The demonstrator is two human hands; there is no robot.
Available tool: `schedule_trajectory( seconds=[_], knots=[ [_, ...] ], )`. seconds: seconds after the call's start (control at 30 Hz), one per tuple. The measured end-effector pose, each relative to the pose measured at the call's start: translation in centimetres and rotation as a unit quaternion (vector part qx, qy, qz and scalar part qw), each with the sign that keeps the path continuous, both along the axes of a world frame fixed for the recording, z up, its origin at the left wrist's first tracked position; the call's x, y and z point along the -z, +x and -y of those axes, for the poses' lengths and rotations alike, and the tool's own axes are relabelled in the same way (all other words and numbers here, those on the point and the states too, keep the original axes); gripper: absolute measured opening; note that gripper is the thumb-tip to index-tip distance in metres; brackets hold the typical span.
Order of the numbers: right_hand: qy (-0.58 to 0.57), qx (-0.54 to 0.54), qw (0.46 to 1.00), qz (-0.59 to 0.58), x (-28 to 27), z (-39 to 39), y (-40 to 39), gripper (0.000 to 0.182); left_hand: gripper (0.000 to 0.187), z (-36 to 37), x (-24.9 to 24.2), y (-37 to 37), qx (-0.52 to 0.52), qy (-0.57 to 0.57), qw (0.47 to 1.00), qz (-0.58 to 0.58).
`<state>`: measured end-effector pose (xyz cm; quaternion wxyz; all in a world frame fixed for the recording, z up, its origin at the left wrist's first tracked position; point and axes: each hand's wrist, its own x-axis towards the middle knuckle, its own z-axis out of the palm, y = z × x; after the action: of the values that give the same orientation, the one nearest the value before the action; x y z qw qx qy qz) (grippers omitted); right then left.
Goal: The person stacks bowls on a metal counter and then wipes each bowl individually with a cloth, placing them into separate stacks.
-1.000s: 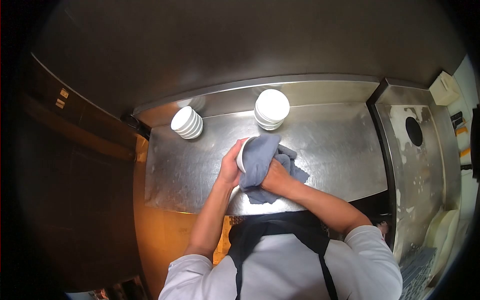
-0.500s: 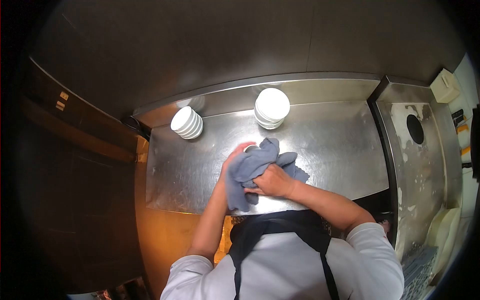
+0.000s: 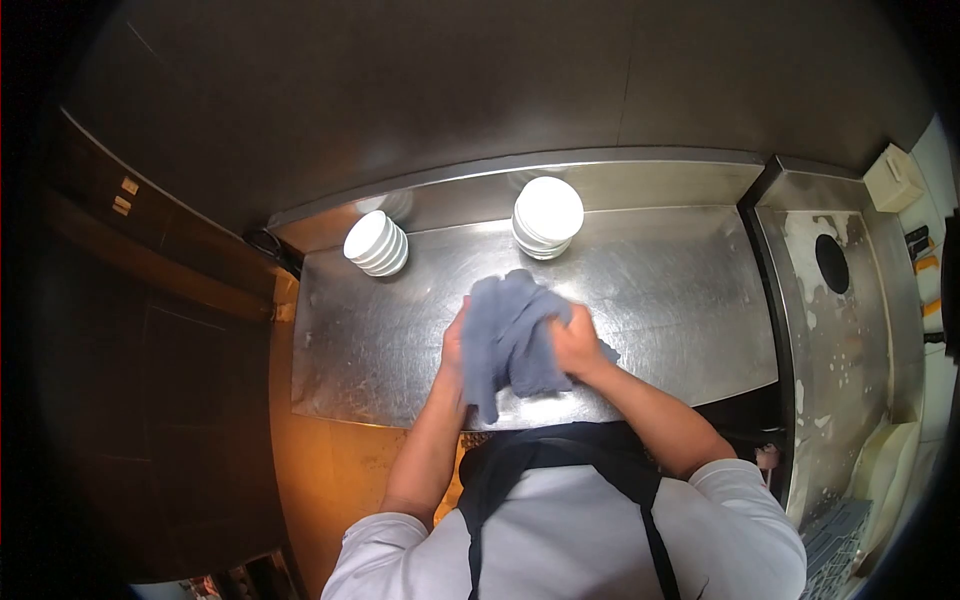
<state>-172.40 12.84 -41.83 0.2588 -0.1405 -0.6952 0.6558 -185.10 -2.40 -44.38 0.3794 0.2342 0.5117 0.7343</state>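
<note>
A grey-blue cloth (image 3: 515, 335) is bunched between my two hands, over the near-middle of the steel counter (image 3: 680, 300). My right hand (image 3: 577, 340) is closed on the cloth's right side. Along the left side, my left hand (image 3: 455, 338) is curled and partly covered by the cloth. A white rim, looking like a bowl's, showed at that hand a moment ago; the cloth now hides it. Beyond my hands stand a stack of white bowls (image 3: 549, 212) at the back middle and another stack of white bowls (image 3: 375, 243) at the back left.
A raised steel ledge (image 3: 640, 183) runs along the counter's back, below a dark wall (image 3: 400, 90). To the right, past a dark gap, lies a wet steel surface (image 3: 850, 340) with a dark oval hole (image 3: 832, 264). A pale box (image 3: 893, 179) sits at the far right.
The cloth has shifted and now covers the white rim. My right hand has moved up and to the right. Both bowl stacks stay where they were.
</note>
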Motion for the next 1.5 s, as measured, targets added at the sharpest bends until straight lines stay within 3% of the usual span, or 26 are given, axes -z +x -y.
schedule_trajectory(
  seconds=[0.07,0.23,0.27,0.33,0.37,0.43,0.5,0.53,0.57,0.6,0.67,0.73,0.77,0.8,0.87,0.9,0.93,1.0,1.07,1.13,1.17,1.2,1.3,1.4,1.43,1.5],
  knots=[
    [-0.126,0.044,0.991,-0.017,-2.8,-1.9,0.1,0.032,0.044,-0.8,-3.6,1.4,0.065,0.117,0.976,0.17],
    [-0.222,0.239,0.942,-0.084,0.4,-8.3,1.7,0.037,0.045,0.0,-5.5,2.7,0.006,0.115,0.984,0.137],
    [-0.199,0.302,0.928,-0.087,-2.1,-9.5,2.9,0.037,0.046,0.7,-5.5,2.4,-0.027,0.096,0.986,0.13],
    [0.022,0.444,0.892,-0.08,-3.5,-11.1,4.3,0.033,0.044,1.7,-5.6,2.0,-0.08,0.069,0.987,0.121],
    [0.108,0.38,0.919,0.01,-3.7,-10.6,4.6,0.032,0.042,1.9,-5.7,1.9,-0.097,0.059,0.986,0.12],
    [0.271,0.236,0.914,0.188,-3.7,-8.8,5.8,0.032,0.031,1.1,-5.8,2.2,-0.111,0.05,0.987,0.109],
    [0.295,0.078,0.947,0.1,-1.4,-4.2,4.7,0.035,0.027,-0.7,-5.4,3.6,-0.086,0.014,0.993,0.074],
    [0.354,0.012,0.931,0.087,-0.2,-1.7,4.5,0.038,0.025,-1.7,-5.2,4.3,-0.075,-0.002,0.996,0.055],
    [0.436,0.009,0.898,-0.063,-3.4,0.4,3.4,0.043,0.022,-2.8,-5.9,5.6,-0.076,-0.001,0.996,0.041],
    [0.405,-0.03,0.912,-0.061,-3.8,1.4,2.8,0.047,0.023,-3.5,-5.7,6.7,-0.098,0.007,0.995,-0.031],
    [0.36,-0.004,0.933,-0.024,-3.2,0.7,1.6,0.044,0.025,-3.0,-5.3,7.0,-0.063,-0.01,0.993,-0.103],
    [0.19,0.022,0.976,0.102,-4.1,-1.2,0.3,0.044,0.025,-2.5,-6.0,8.2,-0.033,-0.077,0.988,-0.131],
    [-0.03,-0.002,0.997,0.073,-5.2,-2.6,-0.1,0.045,0.022,-2.3,-6.9,8.9,-0.059,-0.092,0.974,-0.197],
    [-0.281,0.021,0.959,0.025,-4.8,-2.4,-0.4,0.047,0.022,-2.5,-7.7,9.0,-0.089,-0.077,0.97,-0.211],
    [-0.094,0.126,0.987,0.02,-4.1,0.1,0.5,0.045,0.022,-3.2,-8.6,8.8,-0.151,-0.043,0.959,-0.235],
    [-0.049,0.093,0.992,-0.074,-4.0,1.3,0.7,0.042,0.022,-3.6,-8.8,8.4,-0.186,-0.04,0.959,-0.21],
    [0.098,0.084,0.985,-0.11,-3.5,2.2,0.8,0.04,0.023,-3.6,-8.5,7.5,-0.187,-0.056,0.965,-0.176],
    [0.247,0.039,0.964,-0.087,-3.9,2.6,1.3,0.037,0.025,-3.3,-8.0,6.1,-0.151,-0.015,0.987,-0.061],
    [0.161,0.019,0.986,-0.029,-3.9,0.9,0.5,0.039,0.025,-2.9,-8.3,6.2,-0.107,-0.01,0.99,-0.088],
    [0.0,0.011,0.998,0.063,-5.0,-1.2,-0.4,0.043,0.023,-2.0,-8.6,7.1,-0.042,-0.026,0.993,-0.107],
    [-0.153,0.011,0.987,0.048,-6.0,-1.6,-0.2,0.045,0.025,-1.8,-8.1,7.4,-0.049,-0.002,0.994,-0.098],
    [-0.14,0.033,0.989,0.024,-5.2,-1.5,-0.2,0.046,0.027,-1.9,-7.7,7.3,-0.057,0.024,0.994,-0.09],
    [-0.073,0.088,0.993,-0.015,-3.0,-0.1,1.0,0.041,0.034,-2.9,-8.9,6.3,-0.119,0.118,0.976,0.138],
    [0.004,0.142,0.988,-0.058,-2.1,0.8,1.5,0.031,0.039,-1.8,-8.9,4.7,-0.127,0.118,0.973,0.15],
    [0.129,0.129,0.981,-0.064,-2.8,0.5,1.9,0.021,0.029,-1.6,-9.2,4.5,-0.126,0.116,0.972,0.161],
    [0.257,0.069,0.962,-0.064,-3.3,0.2,2.1,0.021,0.028,-1.0,-8.5,3.7,-0.093,0.075,0.984,0.136]
  ],
)
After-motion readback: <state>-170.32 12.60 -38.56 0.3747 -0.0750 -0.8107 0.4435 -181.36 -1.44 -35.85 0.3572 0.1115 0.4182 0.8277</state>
